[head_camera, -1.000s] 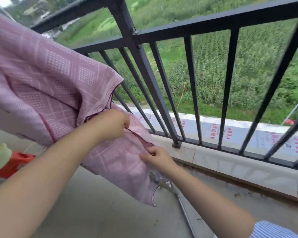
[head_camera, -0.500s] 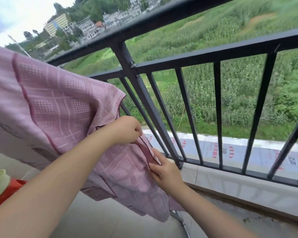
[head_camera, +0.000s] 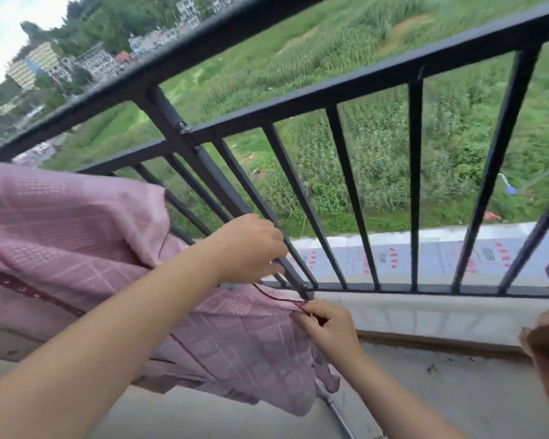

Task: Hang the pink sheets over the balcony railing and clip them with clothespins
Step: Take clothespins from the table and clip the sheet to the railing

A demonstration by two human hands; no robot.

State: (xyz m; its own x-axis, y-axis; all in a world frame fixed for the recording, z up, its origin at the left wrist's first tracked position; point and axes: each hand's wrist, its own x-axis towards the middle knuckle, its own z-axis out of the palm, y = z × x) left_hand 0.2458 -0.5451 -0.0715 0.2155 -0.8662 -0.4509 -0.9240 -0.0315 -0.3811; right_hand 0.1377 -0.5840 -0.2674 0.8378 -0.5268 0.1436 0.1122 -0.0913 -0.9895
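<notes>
Sheet in pink hangs bunched at my left, draped over something I can't make out, and it sags toward the foot of the railing. My right hand has its fingers pinched shut on the dark-trimmed hem near the bottom rail. My left hand is curled above it, in front of the bars; I cannot tell whether those fingers grip cloth or nothing. A loose corner dangles just above the balcony floor, where a thin metal pole lies.
</notes>
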